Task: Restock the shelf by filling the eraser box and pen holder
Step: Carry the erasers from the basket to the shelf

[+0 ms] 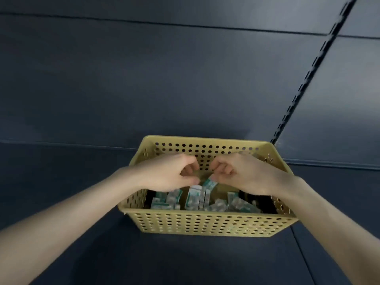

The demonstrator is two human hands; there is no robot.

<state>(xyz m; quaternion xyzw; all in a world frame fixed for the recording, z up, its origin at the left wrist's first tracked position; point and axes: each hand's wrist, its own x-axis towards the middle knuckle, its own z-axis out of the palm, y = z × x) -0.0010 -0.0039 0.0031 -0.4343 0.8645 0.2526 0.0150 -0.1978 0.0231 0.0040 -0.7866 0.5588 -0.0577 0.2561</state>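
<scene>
Hovering over the yellow perforated basket [205, 223] on the shelf [185, 262], we pinch a green-white eraser [210, 183] in our right grip [240, 173]; our left grip [168, 173] curls beside it, hold unclear; more erasers [193, 197] lie below.

Yellow perforated eraser box [205, 223] stands upright; green-white erasers [194, 197] (some on end) lie jumbled inside.

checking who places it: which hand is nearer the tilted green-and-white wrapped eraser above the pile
Right. The right hand pinches the tilted green-and-white wrapped eraser at its top end; the left hand hovers just left of it.
</scene>
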